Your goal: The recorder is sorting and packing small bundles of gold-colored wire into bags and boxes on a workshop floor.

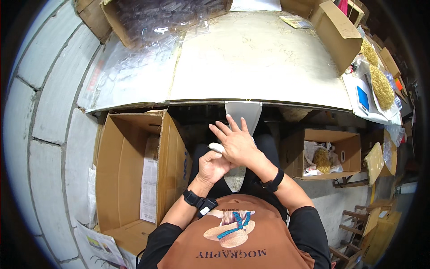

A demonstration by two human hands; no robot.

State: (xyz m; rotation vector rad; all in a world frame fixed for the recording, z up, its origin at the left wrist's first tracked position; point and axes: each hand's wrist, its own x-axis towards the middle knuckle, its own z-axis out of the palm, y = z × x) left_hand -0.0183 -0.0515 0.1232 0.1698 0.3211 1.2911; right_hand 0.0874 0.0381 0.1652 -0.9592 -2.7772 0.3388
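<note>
My two hands meet above my lap, just in front of the table edge. My right hand (240, 144) has its fingers stretched out and spread, its back showing and nothing in them. Against its thumb side, my left hand (212, 167) is curled closed, its fingers partly hidden behind the right hand. A white finger cover (217, 147) shows on a digit where the hands meet; which hand's digit it is, I cannot tell. Just beyond my fingertips, a white board or chute (246, 113) slopes down from the table edge.
A large open cardboard box (125, 166) stands at my left with newspaper inside. At right, a smaller box (331, 154) holds a golden bundle. The pale table (260, 58) carries clear plastic pieces (165, 40) and a blue-screened device (363, 98). A wooden stool (358, 224) stands lower right.
</note>
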